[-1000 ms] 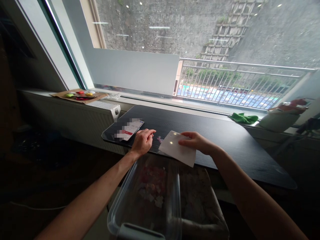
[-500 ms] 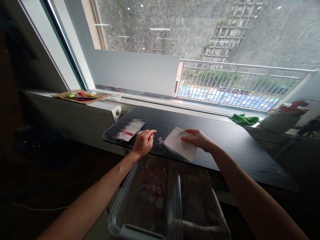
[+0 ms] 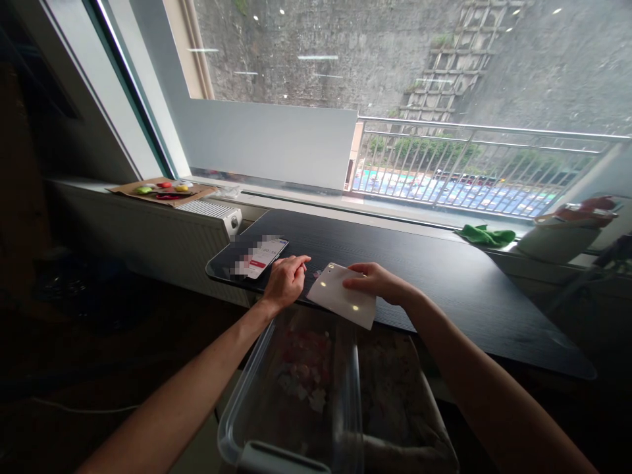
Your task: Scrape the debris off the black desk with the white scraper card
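Observation:
My right hand grips a white plastic card, tilted with its lower edge at the front edge of the black table. My left hand rests on the table just left of the card, fingers curled loosely with nothing in them. A few small pinkish bits lie on the table between the hands. Below the table edge stands a clear plastic container with small pink and white pieces inside.
A phone with a lit screen lies on the table's left end. A green cloth is on the sill at the right, beside a pot. A cardboard sheet with coloured items sits on the radiator at left.
My right hand has drawn the white card left and toward the table's front edge, over the container. My left hand has stayed in place.

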Action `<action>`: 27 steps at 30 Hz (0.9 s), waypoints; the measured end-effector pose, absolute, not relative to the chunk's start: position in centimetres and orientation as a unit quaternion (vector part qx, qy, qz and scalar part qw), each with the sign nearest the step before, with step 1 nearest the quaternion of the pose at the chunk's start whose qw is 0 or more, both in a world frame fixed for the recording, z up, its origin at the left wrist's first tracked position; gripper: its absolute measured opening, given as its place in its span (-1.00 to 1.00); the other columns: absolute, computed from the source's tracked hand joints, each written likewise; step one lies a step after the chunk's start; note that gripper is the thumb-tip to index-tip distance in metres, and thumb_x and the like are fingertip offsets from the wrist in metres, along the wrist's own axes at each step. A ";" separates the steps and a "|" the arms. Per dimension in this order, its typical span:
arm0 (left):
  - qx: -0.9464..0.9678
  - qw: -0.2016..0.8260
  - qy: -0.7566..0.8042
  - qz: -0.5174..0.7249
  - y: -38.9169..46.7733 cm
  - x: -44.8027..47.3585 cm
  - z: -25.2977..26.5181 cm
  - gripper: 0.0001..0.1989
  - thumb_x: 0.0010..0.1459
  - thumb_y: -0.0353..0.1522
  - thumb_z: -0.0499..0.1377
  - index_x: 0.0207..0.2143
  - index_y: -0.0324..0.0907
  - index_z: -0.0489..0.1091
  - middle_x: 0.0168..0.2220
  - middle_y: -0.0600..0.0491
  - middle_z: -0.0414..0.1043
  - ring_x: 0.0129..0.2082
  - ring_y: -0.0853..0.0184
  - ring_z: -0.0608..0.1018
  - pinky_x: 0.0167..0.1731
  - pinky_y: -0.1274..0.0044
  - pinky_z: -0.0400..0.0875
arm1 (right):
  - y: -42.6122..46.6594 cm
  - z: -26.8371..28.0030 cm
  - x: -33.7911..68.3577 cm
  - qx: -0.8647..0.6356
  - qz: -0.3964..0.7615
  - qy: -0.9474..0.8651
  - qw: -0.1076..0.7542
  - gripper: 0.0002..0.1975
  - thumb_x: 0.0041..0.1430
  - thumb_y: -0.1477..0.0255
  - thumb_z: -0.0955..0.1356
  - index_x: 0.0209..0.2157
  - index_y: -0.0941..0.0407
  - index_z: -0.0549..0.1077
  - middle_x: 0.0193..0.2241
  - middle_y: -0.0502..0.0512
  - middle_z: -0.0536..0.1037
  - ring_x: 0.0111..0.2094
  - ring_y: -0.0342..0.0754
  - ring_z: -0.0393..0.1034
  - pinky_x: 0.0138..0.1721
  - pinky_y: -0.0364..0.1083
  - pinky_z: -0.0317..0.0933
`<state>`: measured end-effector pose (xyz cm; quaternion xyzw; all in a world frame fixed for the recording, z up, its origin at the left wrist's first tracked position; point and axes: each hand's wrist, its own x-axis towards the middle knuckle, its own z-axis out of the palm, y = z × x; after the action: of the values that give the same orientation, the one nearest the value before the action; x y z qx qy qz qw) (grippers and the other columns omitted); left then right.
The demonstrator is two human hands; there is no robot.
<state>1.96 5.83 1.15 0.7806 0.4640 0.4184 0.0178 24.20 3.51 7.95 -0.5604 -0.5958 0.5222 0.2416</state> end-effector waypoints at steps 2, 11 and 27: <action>0.780 0.020 0.464 0.419 5.8 2.0 1.2 -0.71 0.10 -0.53 -0.03 -0.19 -0.20 0.40 -0.38 0.04 0.48 -0.32 0.31 0.51 -0.16 0.41 0.35 | 3.5 7.9 24.0 -0.555 0.523 -0.602 0.237 -0.73 -0.06 0.45 0.45 -0.24 0.18 0.51 -0.41 0.05 0.60 -0.45 -0.14 0.44 -0.47 -0.23 0.32; 0.774 0.026 0.467 0.427 5.7 2.0 1.1 -0.72 0.11 -0.52 -0.02 -0.19 -0.20 0.40 -0.38 0.05 0.48 -0.32 0.30 0.51 -0.15 0.40 0.34 | 2.9 8.5 25.7 -0.524 0.492 -0.677 0.157 -0.68 -0.11 0.39 0.46 -0.23 0.14 0.54 -0.33 0.04 0.61 -0.40 -0.10 0.46 -0.44 -0.21 0.33; 0.778 0.024 0.461 0.426 5.9 1.9 1.0 -0.71 0.10 -0.52 -0.02 -0.18 -0.19 0.40 -0.38 0.05 0.48 -0.32 0.30 0.51 -0.15 0.40 0.35 | 4.4 8.1 25.7 -0.586 0.440 -0.619 0.282 -0.70 -0.08 0.43 0.47 -0.22 0.14 0.53 -0.38 0.08 0.61 -0.44 -0.07 0.48 -0.49 -0.18 0.38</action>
<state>1.94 5.86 1.01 0.7783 0.4607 0.4259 0.0237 25.71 4.43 8.14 -0.5864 -0.6191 0.4399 0.2816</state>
